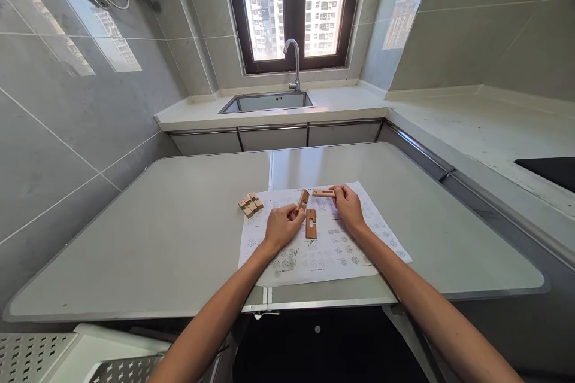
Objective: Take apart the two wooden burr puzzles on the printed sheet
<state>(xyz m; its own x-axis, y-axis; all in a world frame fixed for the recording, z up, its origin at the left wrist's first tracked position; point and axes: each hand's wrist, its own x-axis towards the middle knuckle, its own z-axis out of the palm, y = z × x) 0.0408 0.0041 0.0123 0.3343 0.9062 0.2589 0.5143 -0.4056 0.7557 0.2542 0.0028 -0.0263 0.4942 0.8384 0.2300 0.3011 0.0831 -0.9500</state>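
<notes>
My left hand [284, 226] is closed on a notched wooden puzzle piece [303, 198], which it holds tilted above the paper. My right hand [348, 206] pinches the end of a long, flat wooden piece [322, 193] that points left toward the first one. Between the hands, a third wooden piece with a cut-out slot [311, 224] lies on the printed sheet [305, 272]. An interlocked cluster of small wooden blocks [250, 204] rests at the sheet's upper left corner, left of my left hand.
All this is on a pale folding table [157, 251] with a seam down its middle. Behind it are a white counter [345, 99], a sink [269, 102], a tap [295, 63] and a window. A white perforated rack [36, 353] stands below the table's left front edge.
</notes>
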